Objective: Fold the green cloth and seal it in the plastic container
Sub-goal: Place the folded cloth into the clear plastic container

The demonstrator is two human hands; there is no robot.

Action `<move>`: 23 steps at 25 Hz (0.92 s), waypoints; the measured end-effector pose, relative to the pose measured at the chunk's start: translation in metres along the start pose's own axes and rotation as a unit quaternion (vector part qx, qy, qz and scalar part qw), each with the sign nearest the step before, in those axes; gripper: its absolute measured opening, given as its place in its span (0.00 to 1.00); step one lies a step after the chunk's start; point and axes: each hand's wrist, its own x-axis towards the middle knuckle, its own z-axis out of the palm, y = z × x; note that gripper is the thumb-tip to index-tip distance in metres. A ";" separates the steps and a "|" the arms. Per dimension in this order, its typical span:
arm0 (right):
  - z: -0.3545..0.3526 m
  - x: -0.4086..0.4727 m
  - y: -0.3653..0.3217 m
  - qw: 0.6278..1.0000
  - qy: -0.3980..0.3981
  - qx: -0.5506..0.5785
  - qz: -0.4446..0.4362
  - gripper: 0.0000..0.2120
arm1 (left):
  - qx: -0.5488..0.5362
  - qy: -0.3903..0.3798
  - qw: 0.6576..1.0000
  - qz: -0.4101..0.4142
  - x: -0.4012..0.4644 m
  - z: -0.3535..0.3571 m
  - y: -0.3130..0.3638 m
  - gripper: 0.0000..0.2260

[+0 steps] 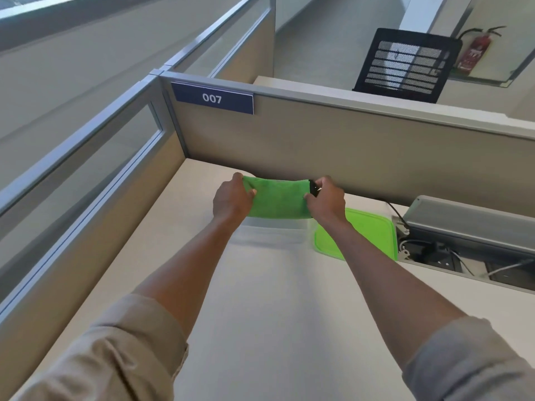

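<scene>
Head view shows me both hands out in front, sharing one hold. My left hand (pixel 233 198) is closed on the left end of the green cloth (pixel 278 199), and my right hand (pixel 325 199) is pinched shut on the right end, so the cloth hangs stretched between them as a folded band. Its long axis runs straight from one grip to the other, crosswise to my forearms, and a small dark tag or edge shows at the right-hand end.

The clear plastic container (pixel 272 234) sits directly under the grip, on the desk (pixel 275 314) on my side of the cloth. It is faint against the pale surface. I can make out its rim and near wall, but I cannot tell whether the bottom edge of the cloth touches the rim or hangs just above it. The green lid (pixel 367 230) lies flat on the desk, below and to the right of my right hand, partly hidden by that forearm and just beside the container.

I judge the folding to be largely done and the placing not yet done. The move ahead turns on one thing: the container is below the band and roughly centred between the hands, so both are about equally near it. The right hand is clearly nearer the lid.
</scene>
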 end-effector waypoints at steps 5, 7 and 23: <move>0.008 -0.005 0.007 0.982 -0.030 -0.171 -0.071 0.15 | 0.203 -0.017 0.976 0.073 -0.003 0.008 0.006 0.13; 0.012 -0.004 0.007 0.971 -0.019 -0.219 -0.094 0.13 | 0.262 -0.017 0.960 0.096 -0.006 0.012 0.007 0.10; 0.039 0.010 0.018 0.892 -0.086 -0.417 -0.149 0.14 | 0.433 -0.024 0.881 0.192 -0.001 0.030 0.001 0.10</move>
